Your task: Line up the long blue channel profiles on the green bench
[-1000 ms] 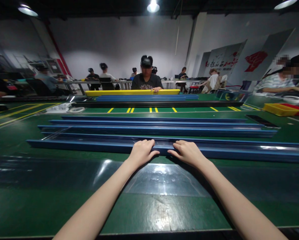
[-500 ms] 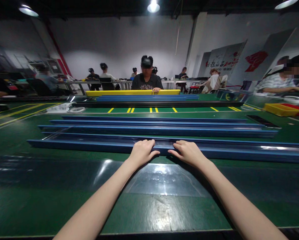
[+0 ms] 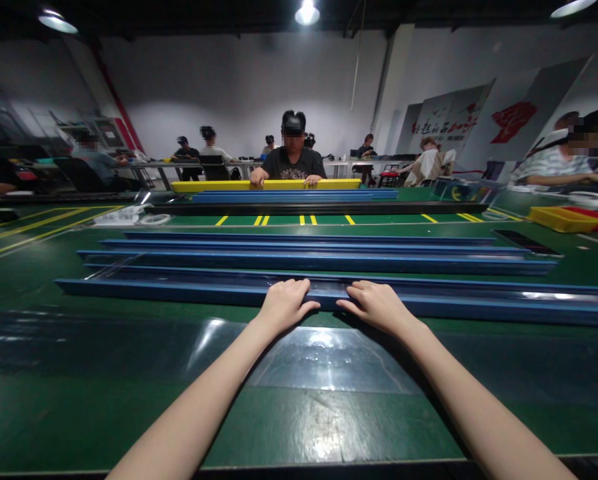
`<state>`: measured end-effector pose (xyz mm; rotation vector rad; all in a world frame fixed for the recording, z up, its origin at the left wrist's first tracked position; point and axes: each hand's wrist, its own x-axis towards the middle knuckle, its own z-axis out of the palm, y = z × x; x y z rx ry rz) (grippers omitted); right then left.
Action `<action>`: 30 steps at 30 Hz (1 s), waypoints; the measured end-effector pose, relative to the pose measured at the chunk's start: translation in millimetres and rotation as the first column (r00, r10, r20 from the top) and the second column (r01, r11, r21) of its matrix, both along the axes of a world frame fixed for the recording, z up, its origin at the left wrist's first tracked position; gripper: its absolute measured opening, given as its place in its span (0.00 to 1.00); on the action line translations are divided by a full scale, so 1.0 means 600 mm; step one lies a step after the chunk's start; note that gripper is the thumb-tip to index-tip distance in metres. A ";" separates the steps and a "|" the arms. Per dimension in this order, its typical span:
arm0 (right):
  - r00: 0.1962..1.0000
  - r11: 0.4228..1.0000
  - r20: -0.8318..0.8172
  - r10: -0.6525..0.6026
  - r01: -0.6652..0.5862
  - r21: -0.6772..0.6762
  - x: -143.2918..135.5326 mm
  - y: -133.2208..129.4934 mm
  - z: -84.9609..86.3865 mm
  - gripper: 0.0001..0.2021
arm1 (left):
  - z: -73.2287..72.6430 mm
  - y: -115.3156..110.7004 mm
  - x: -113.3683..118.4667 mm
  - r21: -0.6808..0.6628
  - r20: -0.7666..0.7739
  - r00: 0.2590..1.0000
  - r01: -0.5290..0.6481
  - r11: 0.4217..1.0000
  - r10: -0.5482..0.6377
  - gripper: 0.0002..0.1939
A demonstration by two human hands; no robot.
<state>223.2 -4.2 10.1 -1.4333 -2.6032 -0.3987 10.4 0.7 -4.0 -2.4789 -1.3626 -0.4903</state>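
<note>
A long blue channel-shaped profile (image 3: 179,291) lies across the green table in front of me. My left hand (image 3: 285,300) grips its near wall, fingers curled over the edge and thumb along the outer face. A short way to the right, my right hand (image 3: 373,303) holds the same wall in the same manner, its thumb pointing toward the left one. The fingertips of both hands are hidden inside the channel. Under my forearms a clear plastic sheet (image 3: 329,363) lies flat on the table.
Several more blue profiles (image 3: 303,259) lie parallel behind. A dark phone-like slab (image 3: 527,243) is at the right, near a yellow tray (image 3: 561,219). Across the table a person (image 3: 293,160) sits behind a yellow bar (image 3: 219,187). A white box (image 3: 119,215) stands back left.
My hands and the blue profile have stayed put. The person opposite now has a second hand on the yellow bar.
</note>
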 end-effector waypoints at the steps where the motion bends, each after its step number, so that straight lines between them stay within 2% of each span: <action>1: 1.000 1.000 -0.003 0.001 -0.001 -0.003 0.000 0.000 0.000 0.21 | 0.000 0.000 0.000 0.002 0.001 1.000 0.001 1.000 -0.001 0.16; 10: 1.000 0.999 0.003 0.002 -0.002 -0.045 0.004 0.002 0.007 0.23 | -0.002 0.000 -0.001 0.018 -0.014 1.000 0.021 1.000 -0.021 0.16; 23: 1.000 0.998 0.027 0.013 -0.011 -0.054 0.003 0.002 0.017 0.22 | -0.013 0.005 -0.006 0.120 -0.058 0.995 0.085 0.989 -0.078 0.18; 30: 0.999 0.996 0.049 -0.016 0.021 -0.087 0.018 -0.001 0.027 0.21 | -0.013 0.004 -0.007 0.133 -0.044 0.995 0.098 0.986 -0.093 0.19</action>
